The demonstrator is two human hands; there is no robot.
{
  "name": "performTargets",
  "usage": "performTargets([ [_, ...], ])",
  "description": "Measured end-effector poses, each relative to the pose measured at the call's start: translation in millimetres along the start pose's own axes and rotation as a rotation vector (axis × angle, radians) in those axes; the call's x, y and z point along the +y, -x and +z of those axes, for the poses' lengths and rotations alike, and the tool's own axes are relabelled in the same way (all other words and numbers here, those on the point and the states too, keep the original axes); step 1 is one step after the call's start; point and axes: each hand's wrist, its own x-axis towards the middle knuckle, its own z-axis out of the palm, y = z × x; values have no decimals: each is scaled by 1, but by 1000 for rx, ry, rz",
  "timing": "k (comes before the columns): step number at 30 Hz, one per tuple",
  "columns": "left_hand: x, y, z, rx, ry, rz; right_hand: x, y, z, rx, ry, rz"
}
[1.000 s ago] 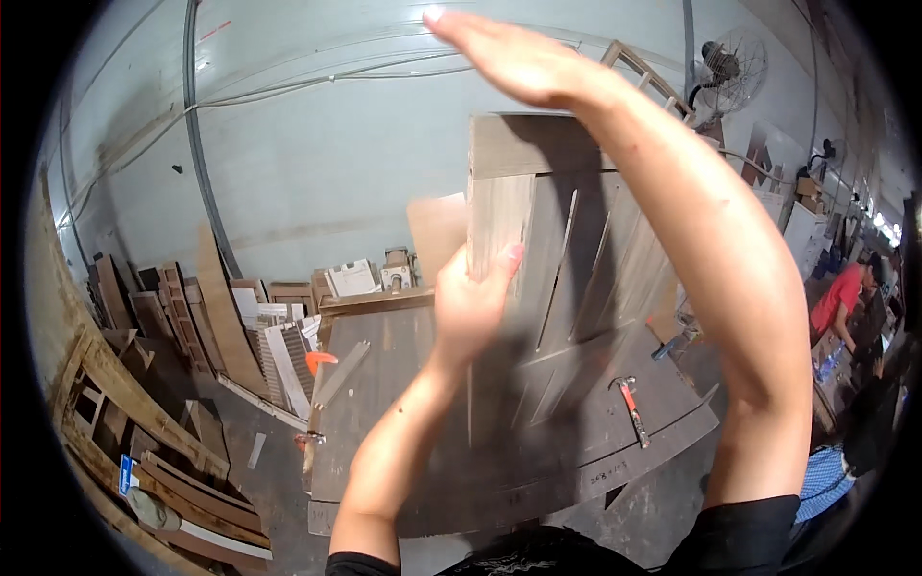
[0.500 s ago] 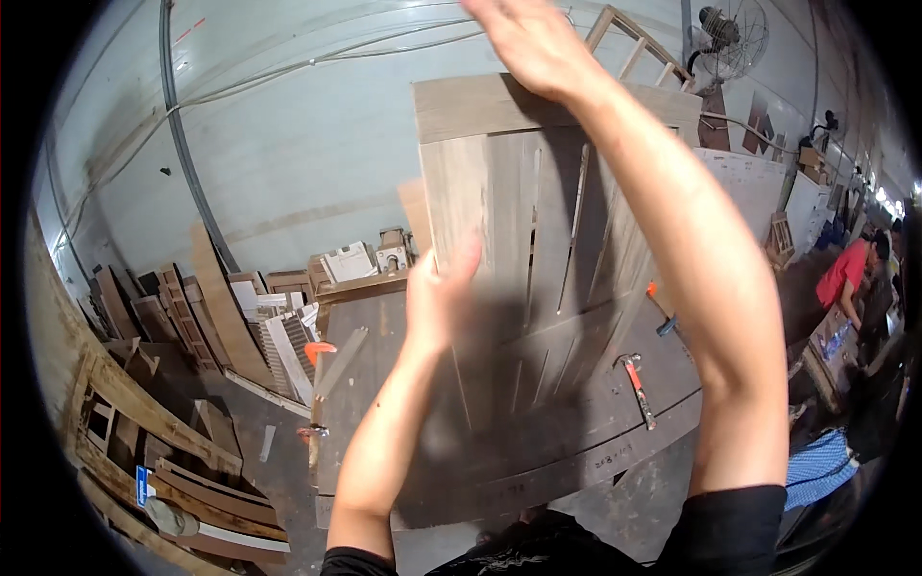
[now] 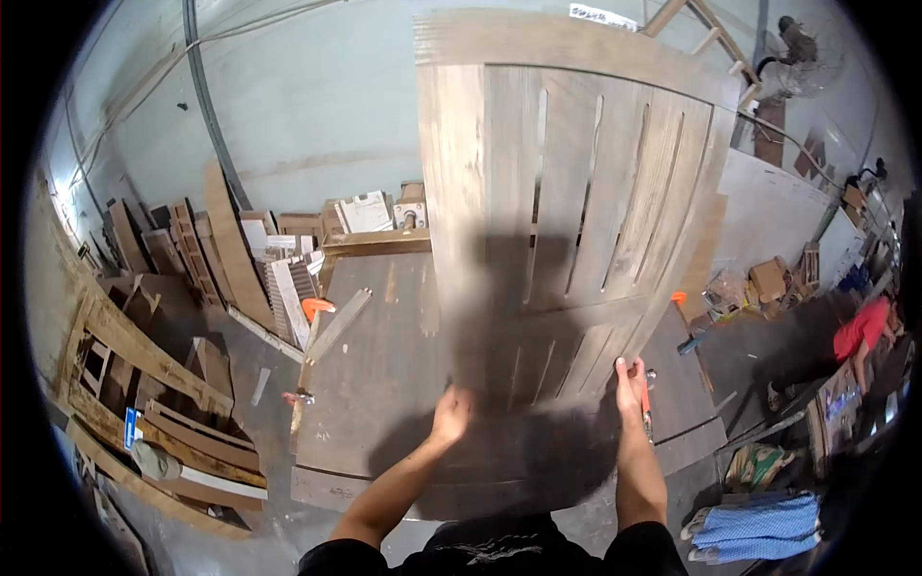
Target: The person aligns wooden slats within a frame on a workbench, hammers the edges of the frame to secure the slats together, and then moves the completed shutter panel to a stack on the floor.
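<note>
A grey-brown wooden panel door (image 3: 567, 192) with long slots between its slats stands upright, tilted, over the workbench (image 3: 355, 413). My left hand (image 3: 451, 415) is closed at its lower left corner; the fingertips are partly hidden. At the lower right edge my right hand (image 3: 630, 384) grips the door, thumb on the front face and fingers behind. A hammer (image 3: 646, 403) with an orange-red handle lies on the bench just beyond the right hand, partly covered by it. My shadow falls over the middle of the door.
Orange clamps (image 3: 315, 307) and a loose wood strip (image 3: 341, 326) lie at the bench's left side. Boards (image 3: 226, 250) lean along the wall at left. A wooden frame (image 3: 144, 384) stands at far left. Someone in a red shirt (image 3: 861, 331) works at far right. Blue checked cloth (image 3: 759, 528) lies lower right.
Both hands have moved down to the door's lower edges, the right one from above its top. The door now reaches higher in view, and more of its face shows.
</note>
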Motion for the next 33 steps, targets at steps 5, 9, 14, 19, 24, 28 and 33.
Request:
performTargets([
  [5, 37, -23, -11, 112, 137, -152, -12, 0, -26, -162, 144, -176],
  [9, 41, -18, -4, 286, 246, 119, -41, 32, -3, -13, 0, -194],
  [14, -18, 15, 5, 167, 111, -268, 4, 40, -16, -258, -8, 52],
  [19, -48, 27, 7, 221, 105, -438, -7, 31, 4, -355, 279, 65],
  [24, -60, -7, -3, 122, -223, -303, 34, -9, 41, -372, 211, 138],
  [28, -31, -38, 0, 89, -1052, -194, 67, -44, 64, -224, 674, -159],
  [33, -42, -28, 30, 115, -828, -271, 61, -23, 105, -81, 841, -249],
])
